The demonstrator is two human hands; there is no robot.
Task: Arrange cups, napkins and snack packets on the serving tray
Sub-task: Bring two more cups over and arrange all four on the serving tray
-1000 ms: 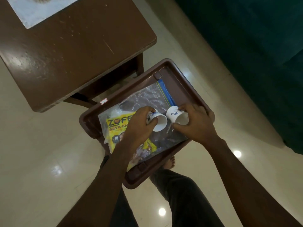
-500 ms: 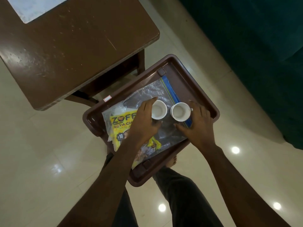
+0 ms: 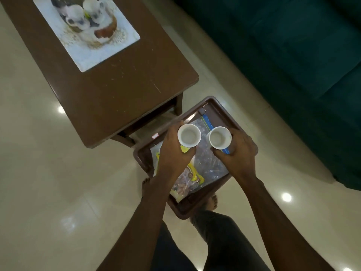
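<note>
Two cups [image 3: 189, 135] [image 3: 220, 137] upright (one per hand), over tray [image 3: 214, 103]

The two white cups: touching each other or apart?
Apart. The head view shows a plain gap between the left cup and right cup, with the clear bag visible between their rims.

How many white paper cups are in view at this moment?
2, both upright above the tray: one cup in the left hand, the other cup in the right hand.

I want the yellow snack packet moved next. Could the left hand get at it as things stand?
Probably not yet: the left hand is closed round a white cup, right above the yellow snack packet, which also lies inside a clear plastic bag on the tray.
</note>
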